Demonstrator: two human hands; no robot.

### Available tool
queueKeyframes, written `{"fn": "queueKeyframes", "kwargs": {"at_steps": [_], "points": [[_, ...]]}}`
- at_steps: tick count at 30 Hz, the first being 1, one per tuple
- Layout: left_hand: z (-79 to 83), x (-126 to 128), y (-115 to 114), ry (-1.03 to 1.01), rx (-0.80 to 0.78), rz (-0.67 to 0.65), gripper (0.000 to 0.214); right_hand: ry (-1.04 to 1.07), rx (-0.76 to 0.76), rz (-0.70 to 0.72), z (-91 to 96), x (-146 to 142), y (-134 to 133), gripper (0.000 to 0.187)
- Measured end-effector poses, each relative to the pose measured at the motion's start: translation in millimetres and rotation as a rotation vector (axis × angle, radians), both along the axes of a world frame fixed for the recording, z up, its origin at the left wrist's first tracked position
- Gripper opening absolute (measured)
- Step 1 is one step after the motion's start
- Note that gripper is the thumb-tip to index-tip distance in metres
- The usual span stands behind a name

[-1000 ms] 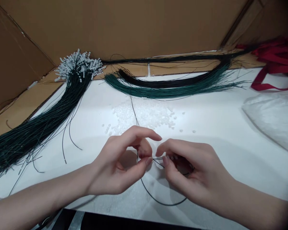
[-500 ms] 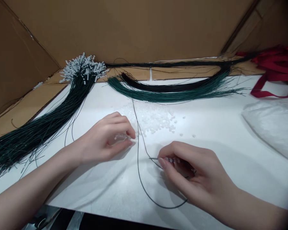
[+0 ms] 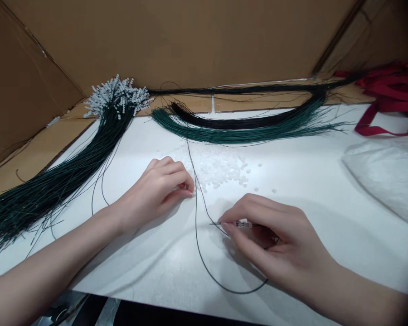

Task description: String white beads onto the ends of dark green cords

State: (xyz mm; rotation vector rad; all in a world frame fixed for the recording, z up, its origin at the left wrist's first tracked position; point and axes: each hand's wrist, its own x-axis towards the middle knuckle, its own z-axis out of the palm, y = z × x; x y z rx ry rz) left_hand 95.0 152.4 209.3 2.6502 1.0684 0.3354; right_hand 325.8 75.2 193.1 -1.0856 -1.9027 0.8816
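Both arms are bare. The left forearm (image 3: pixel 61 265) slants in from eight o'clock, its wrist (image 3: pixel 117 221) nearly straight, toward the left hand (image 3: pixel 168 183), which shows its knuckles and points between two and three o'clock. Its fingers curl under, thumb and index finger brought together at the tips. The right forearm (image 3: pixel 367 285) enters from four o'clock; the right hand (image 3: pixel 275 231) has its thumb side up, fingers folded inward, thumb and index finger pinching toward nine o'clock.
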Motion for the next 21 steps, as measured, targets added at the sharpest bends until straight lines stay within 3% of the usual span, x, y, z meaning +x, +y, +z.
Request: {"fn": "queueKeyframes", "kwargs": {"at_steps": [3,8,14,21], "points": [[3.6,0,-2,-0.164,-0.080,-0.011,0.012,0.007,-0.008,-0.009,1.6,0,1,0.014],[8.9,6,-18,-0.575,-0.463,-0.008,0.001,0.016,-0.038,-0.020,3.4,0,2,0.012],[-5.2,19,-30,-0.748,-0.876,-0.034,0.014,0.039,-0.050,-0.039,5.2,-1,1,0.012],[-9.2,21,-32,-0.862,-0.962,0.001,0.018,0.039,-0.037,-0.043,5.5,-1,2,0.013]]}}
